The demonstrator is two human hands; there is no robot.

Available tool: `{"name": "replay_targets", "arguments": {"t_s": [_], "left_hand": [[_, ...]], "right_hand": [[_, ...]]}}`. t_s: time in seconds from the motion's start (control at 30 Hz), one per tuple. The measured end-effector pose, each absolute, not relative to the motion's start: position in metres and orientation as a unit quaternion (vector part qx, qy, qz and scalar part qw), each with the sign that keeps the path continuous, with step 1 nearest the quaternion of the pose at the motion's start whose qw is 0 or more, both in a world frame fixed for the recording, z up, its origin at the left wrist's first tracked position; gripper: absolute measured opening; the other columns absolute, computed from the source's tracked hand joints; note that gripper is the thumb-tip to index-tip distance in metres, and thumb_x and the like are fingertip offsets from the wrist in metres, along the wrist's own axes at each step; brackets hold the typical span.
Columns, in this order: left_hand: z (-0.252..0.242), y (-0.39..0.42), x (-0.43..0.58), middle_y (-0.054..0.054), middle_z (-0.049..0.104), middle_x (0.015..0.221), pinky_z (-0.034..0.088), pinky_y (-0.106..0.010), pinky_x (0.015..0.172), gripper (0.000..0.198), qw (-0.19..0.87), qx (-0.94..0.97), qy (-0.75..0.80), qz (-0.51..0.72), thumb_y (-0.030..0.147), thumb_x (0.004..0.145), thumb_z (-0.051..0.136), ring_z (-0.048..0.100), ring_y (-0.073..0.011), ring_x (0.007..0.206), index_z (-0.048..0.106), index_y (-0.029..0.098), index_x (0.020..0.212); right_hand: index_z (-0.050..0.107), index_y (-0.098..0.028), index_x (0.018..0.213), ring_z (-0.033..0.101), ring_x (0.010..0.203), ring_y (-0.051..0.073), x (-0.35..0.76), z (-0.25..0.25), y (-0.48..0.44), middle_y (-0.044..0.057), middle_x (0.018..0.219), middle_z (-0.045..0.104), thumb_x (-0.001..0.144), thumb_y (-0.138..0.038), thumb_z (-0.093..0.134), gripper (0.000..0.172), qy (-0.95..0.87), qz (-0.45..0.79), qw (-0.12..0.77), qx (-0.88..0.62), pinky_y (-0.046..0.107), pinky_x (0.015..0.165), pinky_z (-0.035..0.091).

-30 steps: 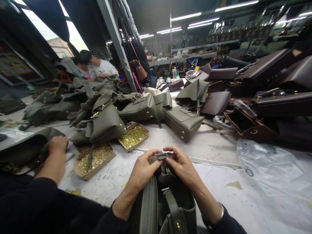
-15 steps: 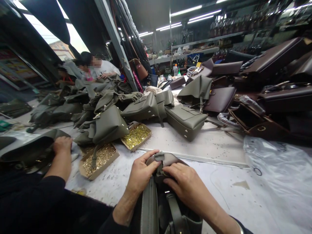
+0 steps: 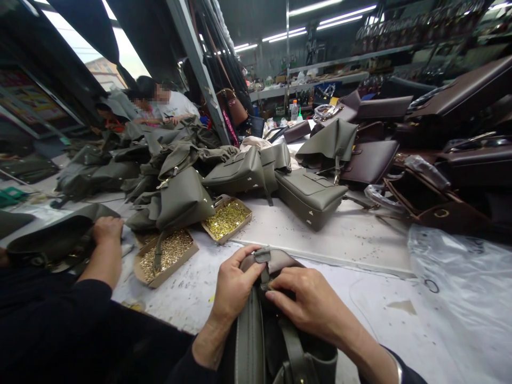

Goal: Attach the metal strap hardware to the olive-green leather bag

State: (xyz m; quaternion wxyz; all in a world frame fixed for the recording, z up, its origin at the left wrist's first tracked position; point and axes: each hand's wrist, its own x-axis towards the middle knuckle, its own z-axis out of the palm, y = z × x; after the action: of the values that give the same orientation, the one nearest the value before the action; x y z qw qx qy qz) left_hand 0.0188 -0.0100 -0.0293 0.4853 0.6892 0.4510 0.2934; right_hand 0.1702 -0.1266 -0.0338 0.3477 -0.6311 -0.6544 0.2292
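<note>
One olive handbag (image 3: 282,260) is held at the near edge of the worktable (image 3: 320,240), between both hands. The left hand (image 3: 234,285) is pinched, thumb against fingers, on the bag's top tab; the right hand (image 3: 310,301) is curled tight over its flap. Two cardboard trays are noted beyond, a left tray (image 3: 176,269) and a right tray (image 3: 237,230), each filled with brass-coloured studs (image 3: 227,217). One co-worker's hand (image 3: 107,230) is rested on a second olive bag (image 3: 52,240).

Entry: person's arms. Left hand (image 3: 234,285) and right hand (image 3: 310,304) bare. Long dark clothing: left sleeve (image 3: 181,373), right sleeve (image 3: 413,376), both ending at the wrist. Thin silvery band (image 3: 397,367) on right wrist.
</note>
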Motion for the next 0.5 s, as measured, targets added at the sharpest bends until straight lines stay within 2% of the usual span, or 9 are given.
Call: {"name": "replay_targets", "arguments": {"t_s": [0.1, 0.17, 0.23, 0.3, 0.4, 0.5], "left_hand": [[-0.029, -0.011, 0.019, -0.004, 0.077, 0.104, 0.051, -0.034, 0.100, 0.028, 0.471, 0.707, 0.438, 0.295, 0.032, 0.077, 0.073, 0.069, -0.0251, 0.104, 0.076, 0.020, 0.103], [-0.029, -0.011, 0.019, -0.004, 0.077, 0.105, 0.051, -0.033, 0.100, 0.027, 0.471, 0.713, 0.427, 0.294, 0.032, 0.079, 0.073, 0.069, -0.0249, 0.105, 0.076, 0.020, 0.104], [-0.029, -0.012, 0.019, -0.004, 0.077, 0.107, 0.052, -0.033, 0.099, 0.027, 0.474, 0.718, 0.416, 0.295, 0.032, 0.081, 0.073, 0.069, -0.0245, 0.106, 0.076, 0.020, 0.105], [-0.029, -0.013, 0.018, -0.004, 0.077, 0.109, 0.051, -0.033, 0.101, 0.027, 0.472, 0.724, 0.406, 0.296, 0.030, 0.082, 0.072, 0.068, -0.0242, 0.108, 0.075, 0.020, 0.107], [-0.030, -0.012, 0.016, -0.004, 0.077, 0.111, 0.050, -0.034, 0.103, 0.028, 0.475, 0.730, 0.395, 0.293, 0.028, 0.083, 0.071, 0.068, -0.0243, 0.110, 0.075, 0.020, 0.109], [-0.031, -0.010, 0.014, -0.004, 0.077, 0.113, 0.050, -0.034, 0.104, 0.028, 0.487, 0.730, 0.385, 0.287, 0.028, 0.084, 0.071, 0.068, -0.0242, 0.112, 0.075, 0.021, 0.111]], "right_hand": [[0.071, -0.023, 0.087, 0.065, 0.074, 0.017, 0.173, -0.038, -0.121, 0.001, 0.081, 0.070, 0.099, -0.027, 0.060, 0.017, -0.618, 0.204, 0.420, -0.632, 0.029, 0.068, 0.048], [0.070, -0.024, 0.105, 0.065, 0.089, 0.022, 0.174, -0.040, -0.116, 0.006, 0.096, 0.070, 0.097, -0.022, 0.061, 0.012, -0.600, 0.129, 0.447, -0.651, 0.034, 0.078, 0.052], [0.065, -0.024, 0.123, 0.061, 0.105, 0.027, 0.174, -0.040, -0.112, 0.009, 0.113, 0.068, 0.094, -0.017, 0.065, 0.030, -0.610, 0.073, 0.436, -0.657, 0.042, 0.089, 0.053], [0.060, -0.026, 0.132, 0.058, 0.112, 0.028, 0.176, -0.038, -0.107, 0.009, 0.122, 0.067, 0.091, -0.011, 0.065, 0.044, -0.643, 0.073, 0.415, -0.639, 0.045, 0.097, 0.052], [0.058, -0.028, 0.135, 0.062, 0.109, 0.024, 0.178, -0.035, -0.100, 0.006, 0.119, 0.068, 0.090, -0.004, 0.062, 0.051, -0.672, 0.128, 0.390, -0.617, 0.042, 0.096, 0.052], [0.062, -0.027, 0.130, 0.066, 0.102, 0.022, 0.180, -0.034, -0.095, 0.005, 0.113, 0.069, 0.092, -0.003, 0.058, 0.045, -0.660, 0.172, 0.389, -0.619, 0.036, 0.090, 0.053]]}}
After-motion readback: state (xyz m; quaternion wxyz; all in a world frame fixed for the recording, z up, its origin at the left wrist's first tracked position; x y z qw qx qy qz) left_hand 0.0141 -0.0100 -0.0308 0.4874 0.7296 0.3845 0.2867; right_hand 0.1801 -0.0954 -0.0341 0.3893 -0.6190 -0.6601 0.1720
